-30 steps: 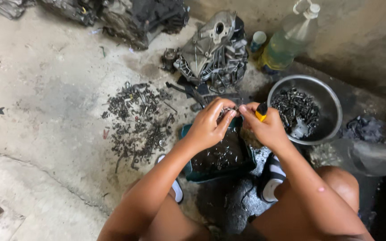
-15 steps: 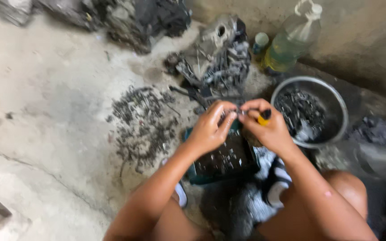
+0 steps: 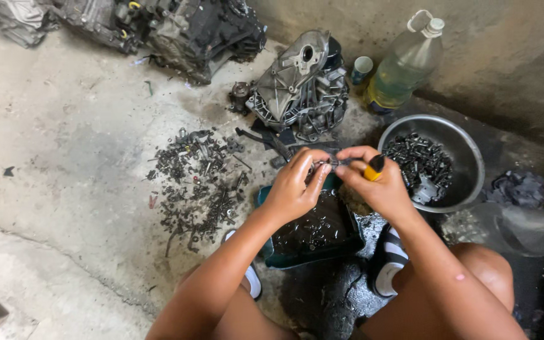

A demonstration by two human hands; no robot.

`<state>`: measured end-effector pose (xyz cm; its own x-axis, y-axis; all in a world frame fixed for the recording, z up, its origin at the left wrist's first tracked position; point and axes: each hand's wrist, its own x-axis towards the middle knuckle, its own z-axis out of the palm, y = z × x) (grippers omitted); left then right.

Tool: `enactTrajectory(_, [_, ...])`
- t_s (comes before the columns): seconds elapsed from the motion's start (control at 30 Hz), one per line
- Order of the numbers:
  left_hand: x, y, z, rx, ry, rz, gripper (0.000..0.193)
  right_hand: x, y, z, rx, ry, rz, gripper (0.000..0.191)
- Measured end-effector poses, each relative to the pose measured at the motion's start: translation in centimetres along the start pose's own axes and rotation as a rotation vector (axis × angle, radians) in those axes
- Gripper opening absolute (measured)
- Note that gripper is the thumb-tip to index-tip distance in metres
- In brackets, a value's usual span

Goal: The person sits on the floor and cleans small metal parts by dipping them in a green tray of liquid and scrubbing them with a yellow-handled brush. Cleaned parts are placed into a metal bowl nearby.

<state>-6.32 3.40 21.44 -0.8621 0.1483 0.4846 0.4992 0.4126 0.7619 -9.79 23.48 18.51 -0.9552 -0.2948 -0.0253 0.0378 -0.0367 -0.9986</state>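
My left hand and my right hand meet above a dark green tub of black oily liquid with small metal parts in it. Between the fingertips of both hands is a small dark metal part. My right hand also grips a tool with a yellow and black handle. Both hands are oily. I squat with my sandalled feet either side of the tub.
A metal bowl of dark bolts stands to the right. A heap of bolts and nuts lies on the concrete at left. A grey gearbox casing, a plastic bottle and engine parts sit at the back.
The hands stay together over the tub, turning the small part slightly. The camera has shifted a little; nothing else has moved.
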Motion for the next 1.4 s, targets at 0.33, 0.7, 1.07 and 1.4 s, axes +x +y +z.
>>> enactTrajectory(0.33, [0.1,0.5,0.1,0.013,-0.008,-0.002,0.016,-0.2,0.7,-0.1,0.017,-0.048,-0.058,0.021])
enactTrajectory(0.7, [0.0,0.6,0.1,0.002,-0.020,0.010,0.019,-0.1,0.4,-0.1,-0.112,0.005,0.005,0.022])
enactTrajectory(1.07, [-0.1,0.4,0.1,0.056,-0.028,0.008,0.021,-0.1,-0.6,0.3,0.003,-0.053,0.043,0.019])
enactTrajectory(1.4, [-0.3,0.3,0.3,0.068,0.001,0.095,0.020,-0.4,-0.9,0.3,0.042,-0.057,0.017,0.018])
